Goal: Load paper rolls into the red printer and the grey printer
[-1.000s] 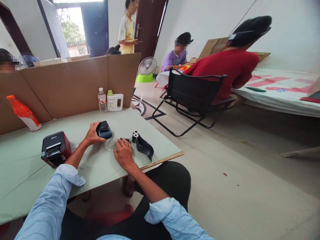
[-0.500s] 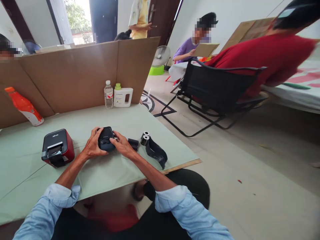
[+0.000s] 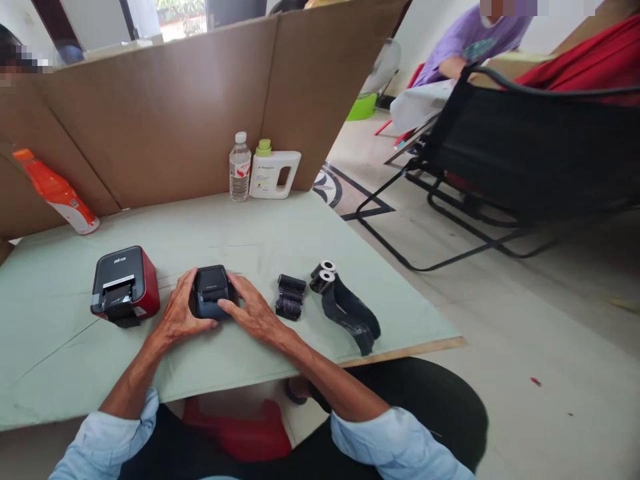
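Between my two hands is a small dark label printer (image 3: 212, 283), low over the green-covered table (image 3: 150, 367). My left hand (image 3: 179, 308) wraps its left side, thumb along the near edge. My right hand (image 3: 253, 308) grips the right side, with the thumb on the front near the slot. A larger black and red printer (image 3: 125, 283) stands to the left, a dark strip hanging from its front. Right of my hands lie dark ribbon rolls (image 3: 291, 297) side by side. Beyond them, two rolls with pale cores (image 3: 324, 275) trail a long black ribbon (image 3: 353, 313).
A cardboard screen (image 3: 170, 120) lines the table's back. Against it are an orange bottle (image 3: 60, 193) leaning over, a clear water bottle (image 3: 240, 167) and a white jug (image 3: 275, 172). At right is a black folding chair (image 3: 530, 147); a person in purple (image 3: 470, 40) sits beyond.
My view has tilted down and come closer to the table. Both hands stay on the small printer, which now sits more level, and the dark rolls beside my right hand show more fully.
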### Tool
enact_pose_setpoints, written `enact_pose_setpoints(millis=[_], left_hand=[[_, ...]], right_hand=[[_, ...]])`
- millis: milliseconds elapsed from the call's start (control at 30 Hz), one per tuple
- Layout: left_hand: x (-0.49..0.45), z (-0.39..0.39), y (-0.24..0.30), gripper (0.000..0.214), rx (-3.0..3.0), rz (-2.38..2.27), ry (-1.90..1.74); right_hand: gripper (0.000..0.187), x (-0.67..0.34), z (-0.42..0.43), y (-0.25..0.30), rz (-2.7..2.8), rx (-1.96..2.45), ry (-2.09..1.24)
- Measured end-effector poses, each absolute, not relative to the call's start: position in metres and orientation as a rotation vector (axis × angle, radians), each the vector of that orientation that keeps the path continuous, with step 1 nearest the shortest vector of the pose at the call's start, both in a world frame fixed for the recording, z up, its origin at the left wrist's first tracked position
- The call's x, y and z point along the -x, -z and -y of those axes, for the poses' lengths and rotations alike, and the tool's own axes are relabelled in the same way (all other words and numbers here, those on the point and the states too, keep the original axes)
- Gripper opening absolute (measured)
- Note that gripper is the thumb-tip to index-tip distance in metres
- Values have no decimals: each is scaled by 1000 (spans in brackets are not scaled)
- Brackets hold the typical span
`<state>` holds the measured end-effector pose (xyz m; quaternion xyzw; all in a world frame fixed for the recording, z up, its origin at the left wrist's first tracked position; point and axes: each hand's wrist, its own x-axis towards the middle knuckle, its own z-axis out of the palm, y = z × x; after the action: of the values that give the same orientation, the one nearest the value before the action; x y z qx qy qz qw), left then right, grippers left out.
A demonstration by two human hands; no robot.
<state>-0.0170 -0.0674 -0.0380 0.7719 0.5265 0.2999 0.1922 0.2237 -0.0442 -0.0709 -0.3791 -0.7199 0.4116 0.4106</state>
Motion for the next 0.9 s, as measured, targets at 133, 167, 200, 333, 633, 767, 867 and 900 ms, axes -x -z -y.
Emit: enact_pose_setpoints(millis=[133,167,200,333,633,767,867,900], left_hand=[[26,76,37,109,-2042,-1553,-923],[27,78,37,103,-1977,-1594,-978],[27,80,38,98,-1905,-1638,-1038],[23,82,42,84,-1723,-1771,-1196],[19,80,36,48,-1873,-1734,-1027],[13,82,34,47,-1987,-1598,-965],[9,84,33,49,-2015,-1584,-1006],[8,86,32,49,-2021,-1580,-1018]], right_hand=[[97,-228,52,83,1953,1015,-931],[104,-229,54,86,1984,1020,-909],[110,-229,56,87,2012,1020,-885],[120,-230,60,88,2080,1020,-790],[117,-229,66,89,2089,1058,-703],[114,-229,66,91,2089,1046,-700],[112,-229,65,91,2088,1034,-710],[112,-229,64,91,2085,1037,-714]])
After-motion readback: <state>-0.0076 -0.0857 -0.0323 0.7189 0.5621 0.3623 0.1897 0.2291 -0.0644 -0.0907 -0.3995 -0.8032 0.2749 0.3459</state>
